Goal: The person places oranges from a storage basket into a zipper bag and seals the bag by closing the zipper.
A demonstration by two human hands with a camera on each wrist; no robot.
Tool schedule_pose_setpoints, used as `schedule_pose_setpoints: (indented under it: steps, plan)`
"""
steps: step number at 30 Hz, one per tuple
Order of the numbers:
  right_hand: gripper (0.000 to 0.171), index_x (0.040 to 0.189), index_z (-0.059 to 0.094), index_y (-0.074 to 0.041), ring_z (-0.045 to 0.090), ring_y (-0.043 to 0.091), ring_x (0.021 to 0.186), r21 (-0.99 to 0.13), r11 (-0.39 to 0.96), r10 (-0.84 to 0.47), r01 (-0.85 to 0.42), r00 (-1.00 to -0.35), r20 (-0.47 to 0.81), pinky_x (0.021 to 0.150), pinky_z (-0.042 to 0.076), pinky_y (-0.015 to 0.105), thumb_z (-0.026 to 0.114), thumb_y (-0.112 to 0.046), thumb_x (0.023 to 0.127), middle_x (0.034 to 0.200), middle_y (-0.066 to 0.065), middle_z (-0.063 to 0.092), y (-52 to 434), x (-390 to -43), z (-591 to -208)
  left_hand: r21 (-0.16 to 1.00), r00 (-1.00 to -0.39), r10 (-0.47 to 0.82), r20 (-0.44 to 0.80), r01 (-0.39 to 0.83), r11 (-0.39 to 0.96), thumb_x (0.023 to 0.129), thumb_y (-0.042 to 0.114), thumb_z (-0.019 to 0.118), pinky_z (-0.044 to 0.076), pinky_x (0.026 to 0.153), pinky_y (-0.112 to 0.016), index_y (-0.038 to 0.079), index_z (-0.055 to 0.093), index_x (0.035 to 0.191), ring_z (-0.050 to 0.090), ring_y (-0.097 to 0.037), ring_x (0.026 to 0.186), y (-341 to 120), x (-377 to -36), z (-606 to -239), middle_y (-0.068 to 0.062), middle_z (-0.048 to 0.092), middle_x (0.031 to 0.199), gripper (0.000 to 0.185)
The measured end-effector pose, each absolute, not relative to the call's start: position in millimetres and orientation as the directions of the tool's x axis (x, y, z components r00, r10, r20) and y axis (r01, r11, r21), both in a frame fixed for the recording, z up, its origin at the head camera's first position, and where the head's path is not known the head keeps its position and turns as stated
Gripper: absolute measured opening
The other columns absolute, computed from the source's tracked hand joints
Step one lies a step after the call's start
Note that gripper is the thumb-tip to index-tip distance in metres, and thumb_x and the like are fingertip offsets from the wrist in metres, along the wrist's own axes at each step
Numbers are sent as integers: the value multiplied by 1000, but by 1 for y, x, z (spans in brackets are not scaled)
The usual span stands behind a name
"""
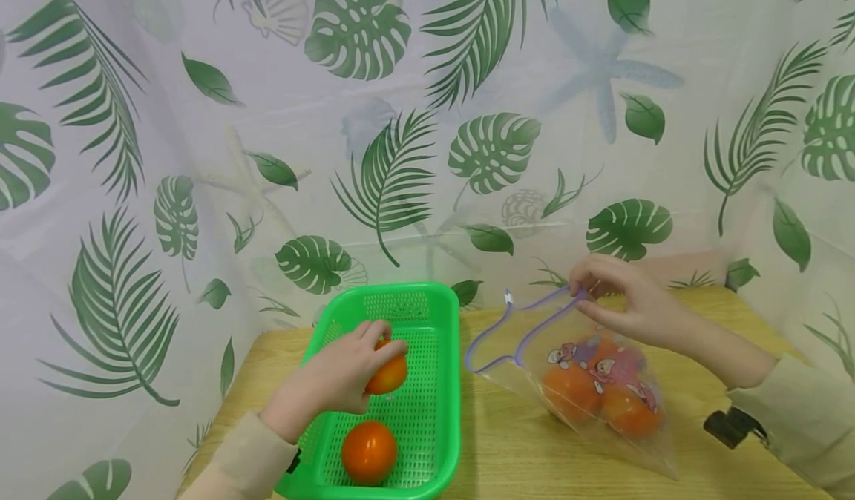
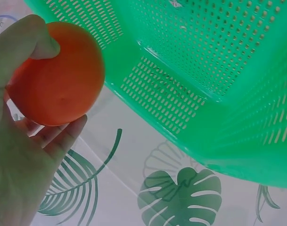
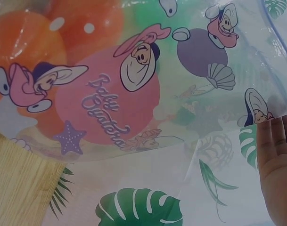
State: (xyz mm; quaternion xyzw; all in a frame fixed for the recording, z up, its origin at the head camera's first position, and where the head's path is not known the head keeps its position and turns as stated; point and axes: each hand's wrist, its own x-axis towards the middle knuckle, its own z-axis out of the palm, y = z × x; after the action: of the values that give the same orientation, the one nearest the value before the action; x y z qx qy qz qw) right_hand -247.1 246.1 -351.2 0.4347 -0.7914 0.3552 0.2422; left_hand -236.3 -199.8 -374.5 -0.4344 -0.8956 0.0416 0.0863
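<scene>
An orange (image 1: 390, 375) is gripped by my left hand (image 1: 334, 366), held above the green basket (image 1: 453, 381). In the left wrist view the thumb and fingers curl round this orange (image 2: 63, 80). Another orange (image 1: 369, 452) lies on the basket's floor at the near end. My right hand (image 1: 621, 300) pinches the purple-edged mouth of a clear zip bag (image 1: 508, 370), which gapes toward the basket. Several oranges sit in the bag's lower part, seen through its printed cartoon side. The right wrist view shows the bag (image 3: 171, 117) close up, with the hand (image 3: 277, 165) at its edge.
Basket and bag stand side by side on a wooden table (image 1: 508, 455). A white sheet (image 1: 414, 99) printed with green leaves hangs behind and at both sides. The basket's raised rim lies between the left hand and the bag.
</scene>
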Motion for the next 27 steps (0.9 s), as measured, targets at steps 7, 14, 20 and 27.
schedule_pose_setpoints:
  steps: [7, 14, 20, 27]
  plan:
    - [41, 107, 67, -13, 63, -1, 94, -351, 368, -518, -861, -503, 692, 82, 55, 12, 78, 16, 80, 101, 1, 67, 247, -248, -352, -159, -578, 801, 155, 786, 598, 63, -1, 86, 59, 78, -32, 17, 58, 136, 57, -24, 107, -193, -237, -374, -11, 54, 126, 80]
    - [27, 107, 67, -14, 63, -1, 94, -345, 359, -524, -867, -493, 694, 82, 55, 12, 78, 4, 90, 100, 4, 68, 247, -250, -353, -177, -559, 809, 182, 790, 586, 63, 1, 88, 60, 83, -34, 18, 59, 137, 59, -25, 107, -187, -238, -372, -12, 56, 128, 82]
    - [31, 106, 67, -9, 63, -1, 94, -344, 347, -528, -872, -485, 697, 82, 55, 12, 78, 11, 84, 100, 3, 67, 246, -251, -352, -179, -571, 805, 163, 785, 593, 64, 4, 90, 60, 86, -34, 20, 58, 140, 59, -25, 110, -183, -239, -371, -12, 55, 134, 84]
    - [30, 106, 68, -12, 63, -2, 94, -337, 364, -528, -868, -491, 694, 82, 55, 11, 79, 8, 86, 100, 2, 68, 247, -250, -352, -185, -554, 814, 175, 794, 579, 65, 3, 87, 59, 90, -34, 21, 57, 141, 59, -25, 113, -176, -241, -370, -10, 55, 133, 84]
